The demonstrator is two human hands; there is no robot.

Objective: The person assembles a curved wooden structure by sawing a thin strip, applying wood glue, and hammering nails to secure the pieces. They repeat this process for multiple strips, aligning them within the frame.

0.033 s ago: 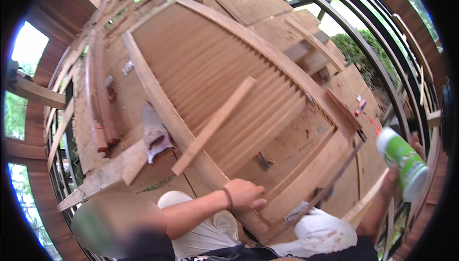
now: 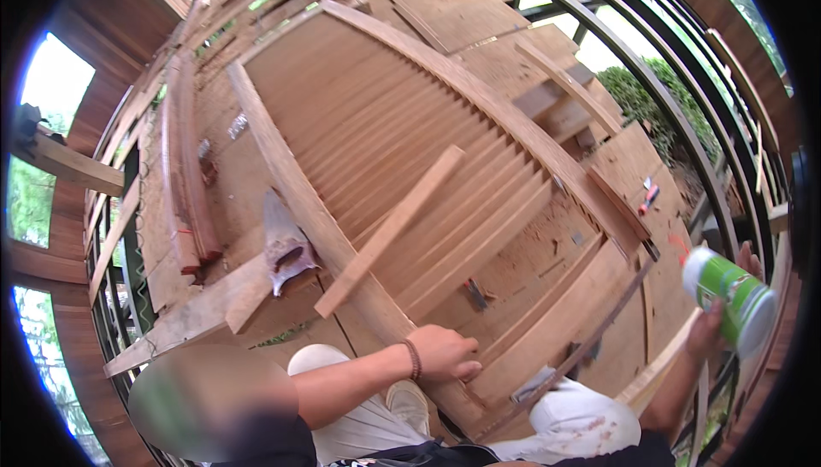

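Observation:
A wooden louvred panel [image 2: 410,185] lies in front of me, with many slats set between two long side rails. My left hand [image 2: 445,353], a beaded bracelet at its wrist, is over the near end of the left rail [image 2: 342,249]. Its fingers are curled in, and whatever they may hold is hidden. Out at the right, my right hand [image 2: 708,330] is wrapped round a green and white bottle [image 2: 727,300], which is tilted with its red tip pointing up and left. A loose wooden strip [image 2: 393,227] lies slantwise across the left rail and slats.
A handsaw [image 2: 286,249] lies left of the panel, near long dark-red timbers [image 2: 184,159]. A red-handled tool [image 2: 649,198] is on the boards at right. A small dark tool [image 2: 475,294] lies among shavings inside the frame. Metal railings [image 2: 684,99] curve along the right.
The whole view has shifted slightly, so the panel appears a little further right and lower. The bottle in my right hand appears slightly further right. My left hand keeps its place by the rail.

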